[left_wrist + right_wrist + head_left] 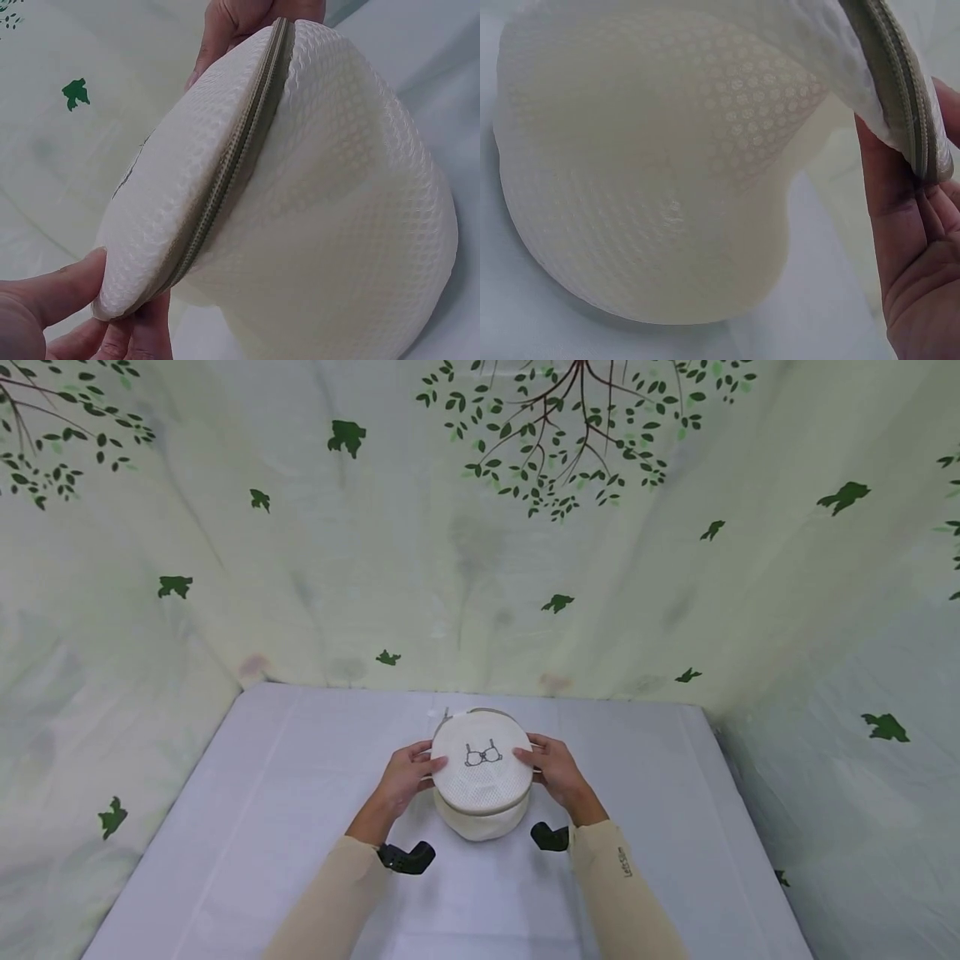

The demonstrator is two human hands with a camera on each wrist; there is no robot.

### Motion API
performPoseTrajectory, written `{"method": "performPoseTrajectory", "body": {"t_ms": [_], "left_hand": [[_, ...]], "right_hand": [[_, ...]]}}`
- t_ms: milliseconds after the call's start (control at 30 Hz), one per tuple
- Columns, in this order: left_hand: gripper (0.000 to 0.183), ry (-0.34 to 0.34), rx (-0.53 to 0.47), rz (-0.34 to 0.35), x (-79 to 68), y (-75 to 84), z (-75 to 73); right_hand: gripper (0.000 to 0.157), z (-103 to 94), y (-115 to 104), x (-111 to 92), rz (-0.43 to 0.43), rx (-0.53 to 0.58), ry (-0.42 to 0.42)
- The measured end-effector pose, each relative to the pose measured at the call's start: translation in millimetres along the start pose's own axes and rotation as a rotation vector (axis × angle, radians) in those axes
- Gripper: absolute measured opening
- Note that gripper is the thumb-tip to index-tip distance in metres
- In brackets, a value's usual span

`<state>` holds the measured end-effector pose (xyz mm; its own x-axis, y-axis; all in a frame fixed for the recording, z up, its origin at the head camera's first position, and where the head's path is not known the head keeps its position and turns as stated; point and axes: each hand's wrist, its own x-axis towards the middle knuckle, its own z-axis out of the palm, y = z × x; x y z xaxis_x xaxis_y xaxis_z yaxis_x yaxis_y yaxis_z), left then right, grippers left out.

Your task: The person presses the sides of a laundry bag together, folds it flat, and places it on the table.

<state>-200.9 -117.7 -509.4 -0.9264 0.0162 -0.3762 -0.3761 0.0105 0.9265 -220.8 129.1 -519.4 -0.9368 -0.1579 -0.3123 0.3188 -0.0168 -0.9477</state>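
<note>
A round white mesh laundry bag (480,785) with a bra drawing on its lid stands on the table, its lid tilted toward the head camera. Along the lid's rim runs a grey-beige zipper (232,161), which looks closed on the stretch seen in the left wrist view. My left hand (408,770) pinches the lid's left edge, thumb on top and fingers beneath. On the opposite edge my right hand (557,768) grips the same way. Below the lid, the mesh side (645,187) bulges and sags. Whether anything lies inside cannot be made out.
A white cloth covers the table (300,827). Behind and on both sides hangs a pale curtain (450,560) printed with green leaves and branches. Black wrist cameras (407,858) sit on both wrists, close to the bag.
</note>
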Motion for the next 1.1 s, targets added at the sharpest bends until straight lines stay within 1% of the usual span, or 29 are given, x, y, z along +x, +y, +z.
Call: {"method": "performPoseTrajectory", "body": {"t_ms": [167, 433, 667, 933, 1100], "left_hand": [[0.048, 0.018, 0.012, 0.003, 0.7, 0.4, -0.9], [0.038, 0.065, 0.022, -0.003, -1.1, 5.0, -2.4], [0.037, 0.079, 0.102, -0.042, -3.1, 5.8, 0.5], [0.046, 0.067, 0.100, -0.077, -5.3, 5.3, 5.0], [0.046, 0.075, 0.117, -0.068, -4.9, 4.7, 6.7]], "right_hand": [[0.050, 1.8, -0.6, -0.1, 0.011, 0.012, 0.012], [0.046, 7.5, -2.7, -0.6, 0.048, 0.007, 0.076], [0.044, 8.8, -0.7, -1.5, 0.076, 0.021, 0.118], [0.042, 8.5, 1.7, -5.7, 0.074, 0.051, 0.097], [0.041, 9.8, 4.7, -8.9, 0.064, 0.077, 0.079]]}}
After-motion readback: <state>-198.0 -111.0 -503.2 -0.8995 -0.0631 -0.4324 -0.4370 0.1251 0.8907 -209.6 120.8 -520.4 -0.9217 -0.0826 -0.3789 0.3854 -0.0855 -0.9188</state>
